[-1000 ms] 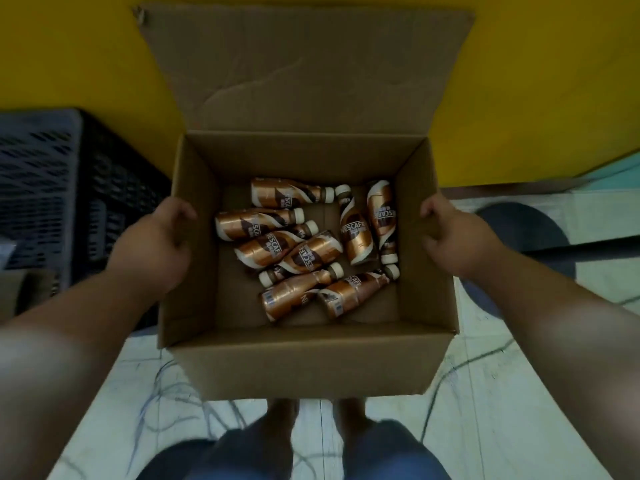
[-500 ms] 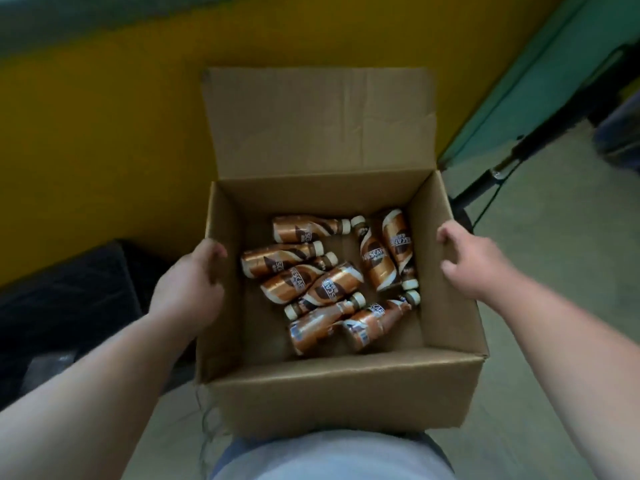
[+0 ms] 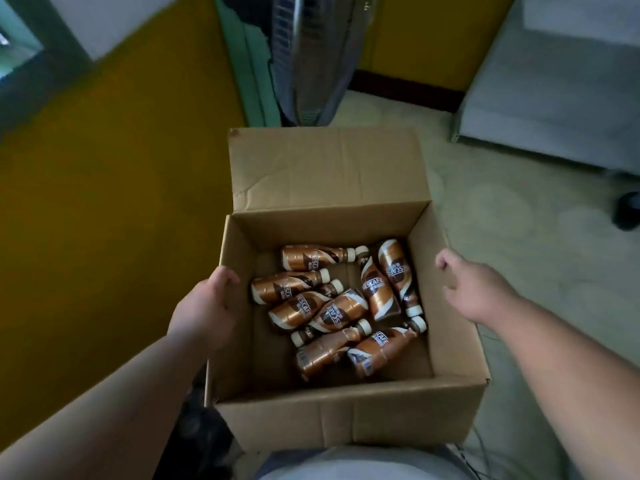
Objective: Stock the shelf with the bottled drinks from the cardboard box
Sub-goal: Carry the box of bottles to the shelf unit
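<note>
Cardboard box (image 3: 332, 420), yellow wall (image 3: 114, 209), fan (image 3: 311, 57)

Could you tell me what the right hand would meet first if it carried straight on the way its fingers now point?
Probably the right wall of the cardboard box. The right hand points leftward at its upper rim and already seems to touch it, though depth is unclear.

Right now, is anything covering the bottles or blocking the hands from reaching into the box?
Nothing visible does. The cardboard box is open, its far flap folded back, and the bottles lie loose and uncovered on its floor. The left hand and right hand grip its side walls. No shelf is in view.
</note>
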Demonstrator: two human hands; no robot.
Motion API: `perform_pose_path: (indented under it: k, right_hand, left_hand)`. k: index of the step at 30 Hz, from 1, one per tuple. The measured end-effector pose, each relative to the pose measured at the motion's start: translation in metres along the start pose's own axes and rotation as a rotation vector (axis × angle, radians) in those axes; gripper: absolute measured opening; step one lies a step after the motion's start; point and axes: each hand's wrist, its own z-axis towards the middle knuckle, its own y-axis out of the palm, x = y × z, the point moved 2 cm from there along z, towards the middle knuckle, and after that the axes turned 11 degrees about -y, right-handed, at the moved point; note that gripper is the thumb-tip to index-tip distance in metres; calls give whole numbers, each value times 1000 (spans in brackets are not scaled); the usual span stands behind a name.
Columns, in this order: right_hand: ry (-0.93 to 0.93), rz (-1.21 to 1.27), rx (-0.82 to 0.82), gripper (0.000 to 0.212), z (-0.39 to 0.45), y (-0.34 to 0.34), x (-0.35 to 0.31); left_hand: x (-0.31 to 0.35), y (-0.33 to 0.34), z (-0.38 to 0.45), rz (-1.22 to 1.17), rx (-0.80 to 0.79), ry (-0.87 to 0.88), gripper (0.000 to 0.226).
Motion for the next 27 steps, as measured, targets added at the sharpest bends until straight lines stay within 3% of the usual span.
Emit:
perform_pose_path:
  k: [9,13,22,27]
  right_hand:
    - [328,109,56,33,-84,-28,166]
    - [488,193,84,35,-112,-40,220]
    - [843,360,168,44,-109,-54,288]
    - [1049,403,259,40,-106,-71,321]
  left_hand:
    - [195,65,0,32,-156,270,51]
    - [292,80,8,116,-196,469,50]
    - [502,124,69,291,-269,842,44]
    - [628,136,77,384,-244,1061,44]
